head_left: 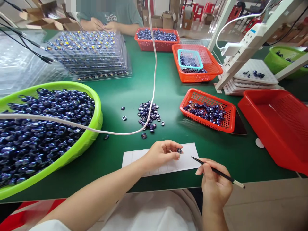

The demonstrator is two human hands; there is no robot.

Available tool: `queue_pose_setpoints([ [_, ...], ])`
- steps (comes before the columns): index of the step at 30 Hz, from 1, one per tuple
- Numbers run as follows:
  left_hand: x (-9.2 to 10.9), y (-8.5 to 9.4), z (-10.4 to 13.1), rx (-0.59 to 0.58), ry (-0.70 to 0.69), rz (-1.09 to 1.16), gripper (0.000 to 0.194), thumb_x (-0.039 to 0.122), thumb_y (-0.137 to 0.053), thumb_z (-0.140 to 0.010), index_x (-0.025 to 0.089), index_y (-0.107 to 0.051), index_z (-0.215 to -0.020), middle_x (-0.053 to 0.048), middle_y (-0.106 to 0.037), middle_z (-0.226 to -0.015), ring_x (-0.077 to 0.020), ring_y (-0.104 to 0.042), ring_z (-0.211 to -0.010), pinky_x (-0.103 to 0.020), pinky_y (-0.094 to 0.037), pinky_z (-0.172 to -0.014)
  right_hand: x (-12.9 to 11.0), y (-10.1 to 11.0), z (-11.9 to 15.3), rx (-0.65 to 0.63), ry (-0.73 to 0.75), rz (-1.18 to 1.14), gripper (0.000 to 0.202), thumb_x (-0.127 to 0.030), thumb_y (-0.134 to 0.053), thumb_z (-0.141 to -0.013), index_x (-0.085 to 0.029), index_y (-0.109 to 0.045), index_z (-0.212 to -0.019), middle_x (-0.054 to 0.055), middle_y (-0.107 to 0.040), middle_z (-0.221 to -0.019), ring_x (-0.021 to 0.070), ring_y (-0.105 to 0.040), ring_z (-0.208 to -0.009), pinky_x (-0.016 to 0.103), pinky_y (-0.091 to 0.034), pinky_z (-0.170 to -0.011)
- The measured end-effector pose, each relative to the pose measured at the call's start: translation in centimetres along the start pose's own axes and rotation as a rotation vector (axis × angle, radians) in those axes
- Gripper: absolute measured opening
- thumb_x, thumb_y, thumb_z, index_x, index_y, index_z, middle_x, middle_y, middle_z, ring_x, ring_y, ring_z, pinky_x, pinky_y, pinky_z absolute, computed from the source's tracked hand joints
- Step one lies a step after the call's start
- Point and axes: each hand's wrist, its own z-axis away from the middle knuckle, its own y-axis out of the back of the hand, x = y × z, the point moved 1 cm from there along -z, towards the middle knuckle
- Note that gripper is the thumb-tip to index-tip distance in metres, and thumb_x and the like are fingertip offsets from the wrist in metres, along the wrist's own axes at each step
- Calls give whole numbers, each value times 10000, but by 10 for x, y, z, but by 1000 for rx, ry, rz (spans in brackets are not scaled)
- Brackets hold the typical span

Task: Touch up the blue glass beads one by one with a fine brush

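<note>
My left hand [163,154] is above a white sheet [186,157], its thumb and fingers closed on a small dark round piece [179,150]. In my right hand [215,179] I grip slim black tweezers [222,174] with a pale rear end. Their pointed tip faces the piece in my left hand, with a gap between them. Faint ruled lines mark the sheet, which my left hand and forearm partly cover. Beyond it lies a loose pile of similar dark shiny round pieces [148,112], with a few strays around it.
A green basket [98,112] full of dark looped pieces stands left. An orange basket [231,120] holds more pieces, beside a red bin [264,128]. A white cable [115,132] crosses the table. Clear stacked trays [96,67] stand far left, a person [108,19] behind them.
</note>
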Motion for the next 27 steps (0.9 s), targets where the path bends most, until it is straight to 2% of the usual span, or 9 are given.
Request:
queue_pose_setpoints([
  [7, 7, 7, -2, -119, 23, 258, 348, 290, -867, -726, 138, -738, -1012, -84, -759, -919, -145, -699, -710, -280, -570, -713, 3, 1, 0, 48, -57, -15, 129, -258, -769, -849, -171, -688, -897, 84, -738, -933, 138, -651, -508, 300, -558, -523],
  [13, 8, 9, 0, -105, -22, 234, 360, 295, -853, -738, 125, -731, -1030, -89, -750, -909, -150, -695, -711, -292, -576, -717, 3, 3, 2, 45, -117, -5, 154, -280, -789, -830, -169, -701, -891, 96, -735, -959, 143, -656, -532, 278, -554, -502],
  [15, 15, 18, 0, -30, -79, 96, 383, 315, -818, -759, 118, -716, -1071, -94, -743, -906, -174, -694, -728, -332, -587, -731, 3, 5, 2, 43, -146, 20, 174, -304, -796, -822, -170, -705, -887, 98, -733, -965, 144, -655, -544, 265, -549, -489],
  [16, 20, 26, 0, 52, -125, -23, 378, 317, -784, -784, 117, -708, -1095, -96, -740, -914, -191, -696, -757, -359, -589, -757, 4, 5, 2, 39, -157, 36, 189, -319, -802, -815, -171, -710, -885, 97, -732, -961, 145, -654, -550, 260, -550, -490],
  [19, 37, 56, 2, 440, -298, -541, 327, 250, -654, -861, 122, -690, -1160, -129, -724, -1056, -257, -682, -974, -457, -542, -937, 3, 5, 0, 20, -166, 75, 243, -381, -817, -790, -173, -725, -877, 87, -735, -933, 146, -651, -564, 261, -576, -534],
  [21, 46, 74, 4, 642, -393, -886, 386, 192, -614, -870, 123, -649, -1249, -163, -655, -1259, -303, -587, -1201, -509, -439, -1082, 1, 4, -1, 1, -172, 101, 287, -433, -821, -774, -179, -736, -876, 79, -737, -913, 152, -652, -570, 272, -593, -566],
  [22, 48, 81, 4, 685, -423, -1019, 444, 184, -617, -871, 122, -608, -1311, -176, -594, -1357, -319, -516, -1292, -526, -385, -1130, 0, 3, -2, -5, -177, 111, 308, -459, -822, -765, -183, -737, -871, 75, -738, -908, 159, -656, -576, 278, -597, -571],
  [24, 47, 87, 3, 680, -445, -1205, 556, 214, -648, -881, 123, -518, -1415, -193, -467, -1489, -340, -388, -1402, -540, -316, -1176, -2, 2, -2, -17, -198, 120, 339, -505, -818, -754, -196, -733, -868, 65, -741, -905, 174, -665, -596, 291, -599, -584],
  [27, 40, 85, -4, 534, -424, -1385, 631, 324, -723, -870, 154, -508, -1439, -187, -384, -1552, -378, -303, -1448, -559, -298, -1182, -5, 3, -2, -46, -222, 129, 389, -564, -802, -749, -213, -732, -902, 44, -739, -859, 188, -672, -606, 309, -599, -618],
])
